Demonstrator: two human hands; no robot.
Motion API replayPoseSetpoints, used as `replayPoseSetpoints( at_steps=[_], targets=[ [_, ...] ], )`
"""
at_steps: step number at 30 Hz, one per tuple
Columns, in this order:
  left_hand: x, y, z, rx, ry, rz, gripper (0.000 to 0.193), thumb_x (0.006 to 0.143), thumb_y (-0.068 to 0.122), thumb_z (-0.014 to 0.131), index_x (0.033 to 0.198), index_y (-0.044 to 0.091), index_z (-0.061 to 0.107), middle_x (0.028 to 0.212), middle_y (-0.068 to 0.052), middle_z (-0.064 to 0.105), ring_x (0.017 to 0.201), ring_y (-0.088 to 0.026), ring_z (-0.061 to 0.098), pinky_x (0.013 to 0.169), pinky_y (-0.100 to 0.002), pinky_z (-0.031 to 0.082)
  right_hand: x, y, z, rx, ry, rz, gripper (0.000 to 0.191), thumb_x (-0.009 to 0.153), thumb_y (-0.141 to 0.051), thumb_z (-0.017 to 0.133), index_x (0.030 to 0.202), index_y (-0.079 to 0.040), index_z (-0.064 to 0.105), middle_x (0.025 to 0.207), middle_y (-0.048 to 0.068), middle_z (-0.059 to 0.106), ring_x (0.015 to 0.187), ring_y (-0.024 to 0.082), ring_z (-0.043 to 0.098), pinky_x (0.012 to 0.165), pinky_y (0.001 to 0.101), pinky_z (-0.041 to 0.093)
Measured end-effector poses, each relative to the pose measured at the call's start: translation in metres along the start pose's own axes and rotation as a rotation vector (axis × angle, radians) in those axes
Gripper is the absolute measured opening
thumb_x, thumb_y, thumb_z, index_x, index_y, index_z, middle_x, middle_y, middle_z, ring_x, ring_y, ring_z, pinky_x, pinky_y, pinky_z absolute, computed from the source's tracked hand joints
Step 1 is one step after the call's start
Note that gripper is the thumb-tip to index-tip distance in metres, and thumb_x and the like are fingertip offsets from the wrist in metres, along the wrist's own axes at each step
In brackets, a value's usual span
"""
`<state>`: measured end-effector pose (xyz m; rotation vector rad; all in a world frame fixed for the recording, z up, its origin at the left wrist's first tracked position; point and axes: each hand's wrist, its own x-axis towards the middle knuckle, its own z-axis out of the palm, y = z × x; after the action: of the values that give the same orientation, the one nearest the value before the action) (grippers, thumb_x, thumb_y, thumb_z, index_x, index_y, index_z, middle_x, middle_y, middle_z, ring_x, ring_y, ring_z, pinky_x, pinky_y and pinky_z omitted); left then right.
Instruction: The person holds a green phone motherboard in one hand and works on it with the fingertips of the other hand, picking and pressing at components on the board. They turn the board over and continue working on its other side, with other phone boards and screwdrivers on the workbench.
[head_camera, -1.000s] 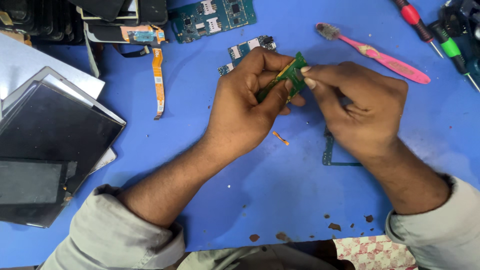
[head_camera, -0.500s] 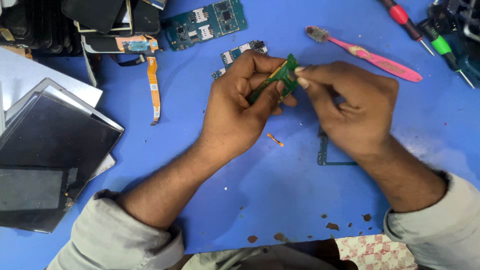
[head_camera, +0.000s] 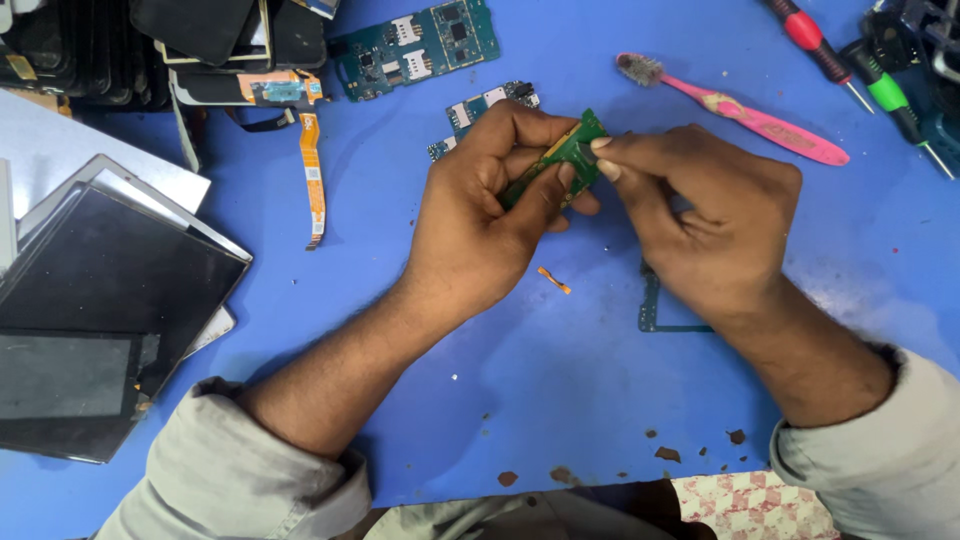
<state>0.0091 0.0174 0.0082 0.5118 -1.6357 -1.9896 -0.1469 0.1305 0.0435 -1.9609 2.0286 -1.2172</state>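
small green board being worked between two hands over a blue desk

grey sleeves are framing the near edge of the blue desk (head_camera: 520, 400), where brown crumbs (head_camera: 665, 453) are lying scattered. on the left, a stack of dark screen panels (head_camera: 100, 310) is sitting near the person's left elbow. further in, a tiny orange strip (head_camera: 553, 280) is lying between the wrists, and a thin teal frame (head_camera: 652, 305) is showing partly from under the right hand (head_camera: 700, 225). the left hand (head_camera: 490, 215) is gripping a small green circuit board (head_camera: 560, 158), its grip clamped on the board's lower part and holding it tilted above the desk. the right hand's fingertips (head_camera: 605, 165) are pinching together on the board's upper end. beyond the hands, an orange ribbon cable (head_camera: 313, 180), a larger teal circuit board (head_camera: 415, 45), a pink toothbrush (head_camera: 750, 115) and two screwdrivers, red (head_camera: 815, 45) and green (head_camera: 895, 105), are lying well apart.
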Motion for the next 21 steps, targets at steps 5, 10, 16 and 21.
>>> replayPoseSetpoints(
  at_steps=[5, 10, 16, 21],
  targets=[
    [0.0001, 0.0, -0.0001, -0.017, 0.009, 0.02, 0.017, 0.109, 0.0, 0.056, 0.126, 0.0, 0.055, 0.106, -0.005, 0.074, 0.094, -0.009, 0.073, 0.076, -0.021, 0.059, -0.0047, 0.0051, 0.0014, -0.021, -0.039, 0.015, 0.017, 0.101, 0.009, 0.079, 0.114, -0.001, 0.074, 0.091, 0.011, 0.072, 0.068, 0.016, 0.064, 0.063, 0.0266, 0.049],
    [0.0, -0.0007, 0.0017, -0.003, 0.017, 0.032, 0.017, 0.108, -0.001, 0.056, 0.125, 0.0, 0.055, 0.107, -0.005, 0.074, 0.094, -0.008, 0.074, 0.075, -0.021, 0.059, -0.0055, 0.0048, 0.001, 0.002, 0.009, -0.02, 0.016, 0.103, 0.013, 0.073, 0.114, 0.001, 0.072, 0.097, 0.013, 0.073, 0.077, 0.016, 0.069, 0.069, 0.025, 0.053],
    [-0.0002, -0.0006, 0.0028, 0.051, 0.022, 0.044, 0.017, 0.108, -0.002, 0.057, 0.125, 0.0, 0.055, 0.106, -0.005, 0.075, 0.093, -0.007, 0.074, 0.074, -0.021, 0.06, -0.0028, 0.0015, -0.0014, 0.007, 0.01, -0.016, 0.018, 0.101, 0.014, 0.072, 0.114, 0.002, 0.071, 0.096, 0.014, 0.071, 0.078, 0.017, 0.068, 0.071, 0.0269, 0.053],
    [0.0006, 0.0002, 0.0023, 0.055, 0.026, 0.022, 0.017, 0.108, -0.001, 0.058, 0.124, 0.0, 0.056, 0.104, -0.005, 0.076, 0.091, -0.007, 0.074, 0.073, -0.021, 0.059, -0.0024, 0.002, -0.0012, -0.066, -0.027, 0.048, 0.017, 0.099, 0.009, 0.079, 0.112, 0.0, 0.076, 0.089, 0.013, 0.07, 0.065, 0.017, 0.062, 0.061, 0.0279, 0.048]
  ],
)
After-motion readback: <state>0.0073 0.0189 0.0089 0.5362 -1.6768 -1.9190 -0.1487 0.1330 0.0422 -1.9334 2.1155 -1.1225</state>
